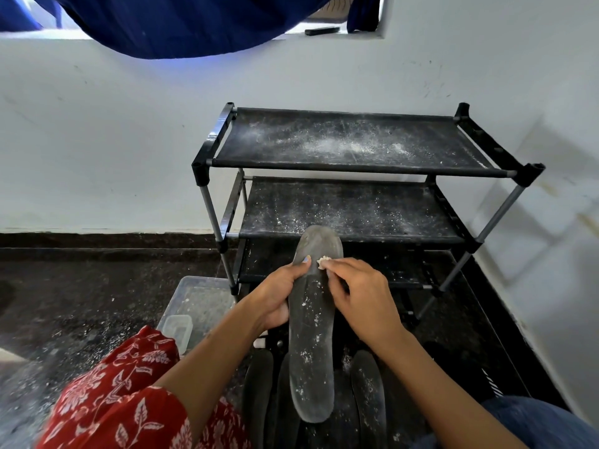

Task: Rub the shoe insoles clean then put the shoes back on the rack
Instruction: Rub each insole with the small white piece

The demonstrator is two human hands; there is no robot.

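A long grey insole [311,345] speckled with white bits is held lengthwise in front of me, toe pointing away toward the rack. My left hand [280,294] grips its left edge, thumb on top near the toe. My right hand [355,288] pinches a small whitish crumbly piece [323,262] against the insole's upper right edge. Below, several dark insoles [368,393] lie side by side on the floor. The black three-tier shoe rack [356,170] stands ahead against the white wall, its shelves dusted with white powder and holding no shoes.
A clear plastic tub [197,299] with a smaller container [176,328] in it sits on the dark speckled floor, left of the rack. A white wall closes the right side. My red patterned clothing [123,393] covers the lower left, blue fabric [531,422] the lower right.
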